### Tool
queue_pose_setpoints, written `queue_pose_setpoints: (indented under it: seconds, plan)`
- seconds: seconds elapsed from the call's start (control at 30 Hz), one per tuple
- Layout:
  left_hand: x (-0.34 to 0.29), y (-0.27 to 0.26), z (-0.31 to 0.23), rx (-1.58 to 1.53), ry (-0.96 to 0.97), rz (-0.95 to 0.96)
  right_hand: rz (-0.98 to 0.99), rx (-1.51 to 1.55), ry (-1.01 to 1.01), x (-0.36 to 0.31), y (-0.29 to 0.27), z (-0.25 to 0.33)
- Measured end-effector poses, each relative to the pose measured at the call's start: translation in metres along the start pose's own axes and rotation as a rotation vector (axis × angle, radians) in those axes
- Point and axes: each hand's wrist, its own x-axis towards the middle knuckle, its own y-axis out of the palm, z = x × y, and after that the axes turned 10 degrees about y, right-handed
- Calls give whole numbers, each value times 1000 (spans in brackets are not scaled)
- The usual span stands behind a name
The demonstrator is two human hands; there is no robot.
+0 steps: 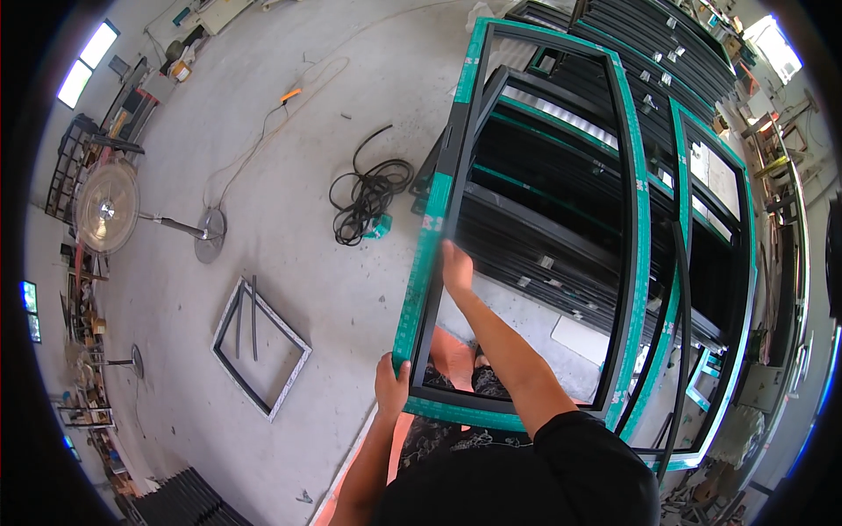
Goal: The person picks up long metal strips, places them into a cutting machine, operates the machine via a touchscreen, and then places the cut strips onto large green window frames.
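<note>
A large window or door frame (641, 254) stands tilted before me, its dark profile covered with green protective film. My left hand (392, 383) is closed around its lower left corner, thumb on the green film. Higher up the same side, my right hand (456, 270) is closed against the dark inner edge; my right arm crosses the frame's opening. What its fingers press or pinch there is too small to make out. Right of this frame stands a second green-filmed frame (750, 263), with a long dark strip (680, 324) hanging across it.
Dark profiles (649, 53) are stacked behind the frames. On the floor lie a coil of black strip (355, 206), a small frame (289, 337) with two dark strips on it, and a cable with an orange connector (291, 95). A pedestal fan (110, 208) stands at the left.
</note>
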Motion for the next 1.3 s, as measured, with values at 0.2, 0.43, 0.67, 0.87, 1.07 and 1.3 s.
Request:
queue_pose_setpoints:
  seconds: [0.2, 0.43, 0.67, 0.87, 1.07, 1.3]
  plan:
    - [-6, 5, 7, 21, 10, -11, 184, -37, 133, 11, -11, -7]
    - [-11, 6, 11, 29, -54, 10, 148, -230, -119, 17, -10, -14]
    - [0, 0, 5, -87, -87, 44, 367, 24, 214, 43, -21, -1]
    - [5, -1, 14, -137, -129, 120, 424, 125, 357, 32, -25, 9]
    - [4, -3, 9, -176, -149, 113, 370, 97, 386, 25, -25, 19]
    - [8, -5, 5, -175, -155, 109, 355, 200, 499, 20, -21, 24]
